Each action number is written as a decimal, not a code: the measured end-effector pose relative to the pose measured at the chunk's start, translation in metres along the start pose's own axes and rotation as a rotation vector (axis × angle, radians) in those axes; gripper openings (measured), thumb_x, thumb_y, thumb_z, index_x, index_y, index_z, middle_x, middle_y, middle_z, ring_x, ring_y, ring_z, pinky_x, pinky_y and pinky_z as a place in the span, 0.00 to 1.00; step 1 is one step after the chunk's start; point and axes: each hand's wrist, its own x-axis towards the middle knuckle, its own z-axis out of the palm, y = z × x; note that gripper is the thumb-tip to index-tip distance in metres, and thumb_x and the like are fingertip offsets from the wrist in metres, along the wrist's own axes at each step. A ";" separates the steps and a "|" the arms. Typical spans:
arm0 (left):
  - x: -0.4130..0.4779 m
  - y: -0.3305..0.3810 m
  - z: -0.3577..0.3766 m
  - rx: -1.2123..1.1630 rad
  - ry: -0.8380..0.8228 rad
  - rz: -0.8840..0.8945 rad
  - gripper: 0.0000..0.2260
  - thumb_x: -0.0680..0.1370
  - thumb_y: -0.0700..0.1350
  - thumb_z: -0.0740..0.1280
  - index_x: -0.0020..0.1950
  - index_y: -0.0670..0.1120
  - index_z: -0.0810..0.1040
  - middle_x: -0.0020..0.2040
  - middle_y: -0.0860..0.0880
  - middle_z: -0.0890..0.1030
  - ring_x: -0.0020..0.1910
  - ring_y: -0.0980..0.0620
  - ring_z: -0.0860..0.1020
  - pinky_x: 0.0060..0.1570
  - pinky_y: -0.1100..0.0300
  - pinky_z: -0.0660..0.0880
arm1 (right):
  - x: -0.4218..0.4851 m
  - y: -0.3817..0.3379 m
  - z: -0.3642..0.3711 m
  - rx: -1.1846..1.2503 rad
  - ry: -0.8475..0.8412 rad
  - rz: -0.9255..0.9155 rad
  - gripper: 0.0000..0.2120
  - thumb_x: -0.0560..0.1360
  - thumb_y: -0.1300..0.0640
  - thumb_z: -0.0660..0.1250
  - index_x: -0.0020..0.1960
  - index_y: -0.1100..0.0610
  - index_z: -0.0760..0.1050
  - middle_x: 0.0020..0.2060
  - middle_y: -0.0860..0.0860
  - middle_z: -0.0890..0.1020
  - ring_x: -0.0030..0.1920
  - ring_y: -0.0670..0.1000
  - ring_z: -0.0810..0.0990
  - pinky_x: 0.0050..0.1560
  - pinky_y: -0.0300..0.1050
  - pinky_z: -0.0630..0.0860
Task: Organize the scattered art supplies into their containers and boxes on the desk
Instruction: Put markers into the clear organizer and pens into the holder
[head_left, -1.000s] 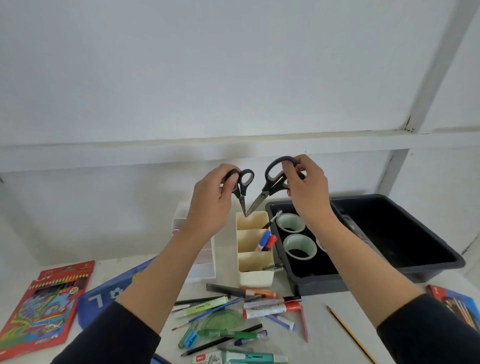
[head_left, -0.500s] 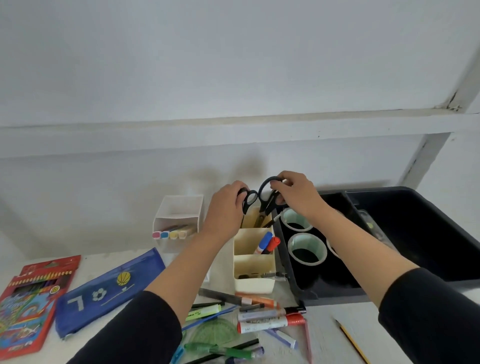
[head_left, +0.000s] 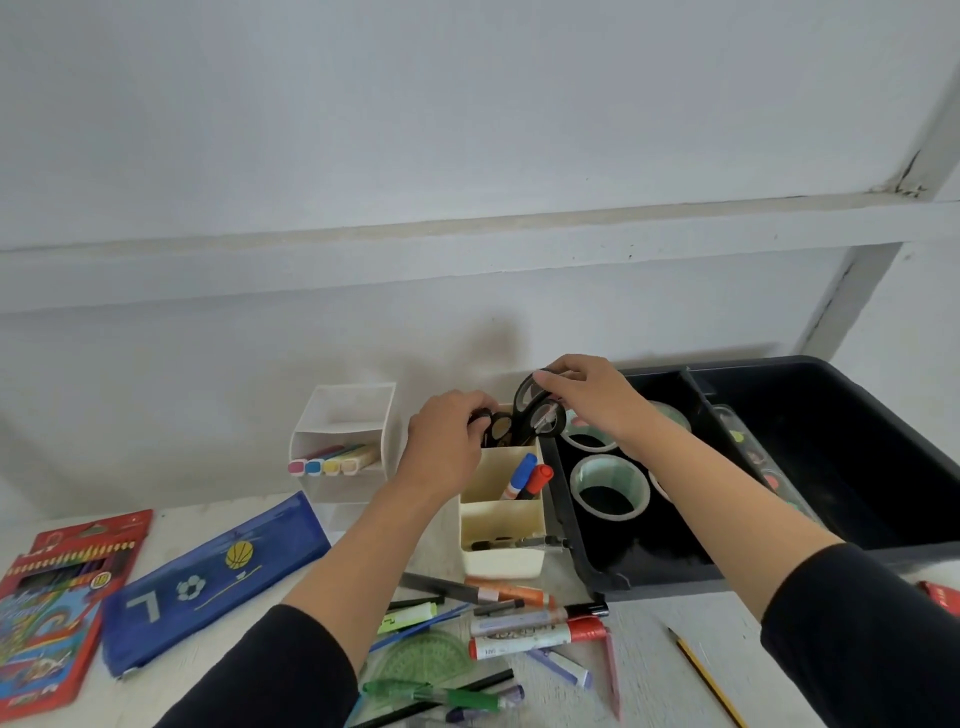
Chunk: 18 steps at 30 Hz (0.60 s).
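Observation:
A cream organizer (head_left: 501, 556) with three compartments stands mid-desk. Two black-handled scissors stand blades-down in its rear compartment. My left hand (head_left: 444, 441) holds the handle of the smaller scissors (head_left: 497, 427). My right hand (head_left: 589, 396) pinches the top handle loop of the larger scissors (head_left: 537, 410). A blue and a red marker (head_left: 530, 475) lean in the middle compartment. Loose markers and pens (head_left: 524, 631), a green protractor (head_left: 426, 660) and a pencil (head_left: 709, 678) lie on the desk in front.
A black tray (head_left: 852, 452) at the right holds tape rolls (head_left: 608, 488). A white box (head_left: 343, 447) with highlighters stands at the back left. A blue pencil pouch (head_left: 208, 577) and a red coloured-pencil box (head_left: 52, 597) lie at the left.
Both hands have come down from above the organizer, and both scissors have gone blades-first into its rear compartment. The view has tilted down.

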 end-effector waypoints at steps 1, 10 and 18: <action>-0.001 0.000 -0.001 -0.010 0.012 0.013 0.12 0.82 0.41 0.65 0.64 0.52 0.80 0.56 0.51 0.80 0.57 0.49 0.76 0.60 0.52 0.74 | -0.003 0.001 0.000 -0.003 0.018 0.000 0.11 0.80 0.46 0.66 0.54 0.53 0.79 0.49 0.53 0.83 0.51 0.53 0.81 0.52 0.47 0.77; -0.029 0.016 -0.025 -0.093 0.018 0.127 0.10 0.82 0.49 0.67 0.62 0.53 0.79 0.58 0.52 0.74 0.59 0.54 0.73 0.57 0.65 0.66 | -0.059 0.001 0.014 -0.044 0.382 -0.288 0.05 0.80 0.55 0.66 0.55 0.52 0.78 0.51 0.46 0.80 0.53 0.42 0.78 0.49 0.32 0.70; -0.102 0.023 -0.060 -0.193 -0.073 0.154 0.06 0.82 0.52 0.65 0.52 0.54 0.81 0.41 0.56 0.79 0.40 0.58 0.76 0.41 0.64 0.72 | -0.140 0.001 0.041 0.102 0.299 -0.309 0.04 0.79 0.57 0.67 0.47 0.51 0.78 0.38 0.50 0.82 0.38 0.50 0.78 0.38 0.44 0.75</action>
